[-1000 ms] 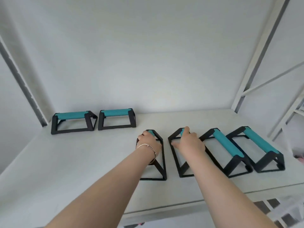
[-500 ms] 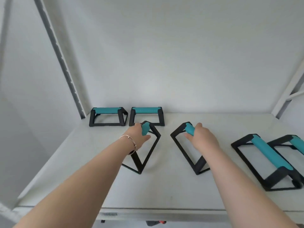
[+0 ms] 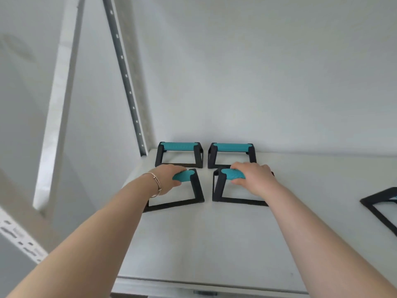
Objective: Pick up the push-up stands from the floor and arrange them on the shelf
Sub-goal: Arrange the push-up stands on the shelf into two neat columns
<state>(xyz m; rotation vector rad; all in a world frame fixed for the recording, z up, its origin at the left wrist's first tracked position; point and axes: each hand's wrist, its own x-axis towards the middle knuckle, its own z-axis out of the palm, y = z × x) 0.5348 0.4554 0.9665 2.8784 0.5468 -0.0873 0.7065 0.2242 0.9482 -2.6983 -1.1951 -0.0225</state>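
**Fingers wrapped on two stands at the shelf's back left**

Fingers (image 3: 238,181) of the right hand (image 3: 255,179) curled around the teal grip of the front right stand (image 3: 219,188), hiding most of that grip and the stand's far right leg. The left hand (image 3: 169,179) closed likewise over the front left stand (image 3: 196,188); its own fingers were mostly tucked under the palm and out of sight, and only the grip's right end showed. A thin bracelet (image 3: 158,183) circled the left wrist.

Both held stands sat flat on the white shelf (image 3: 204,244), side by side with a narrow gap between them. Just beyond the knuckles stood the back left stand (image 3: 179,154) and the back right stand (image 3: 232,154), fully visible. Far to the right of the right hand, a fifth stand (image 3: 380,203) was cut off by the picture's edge, only a corner showing.
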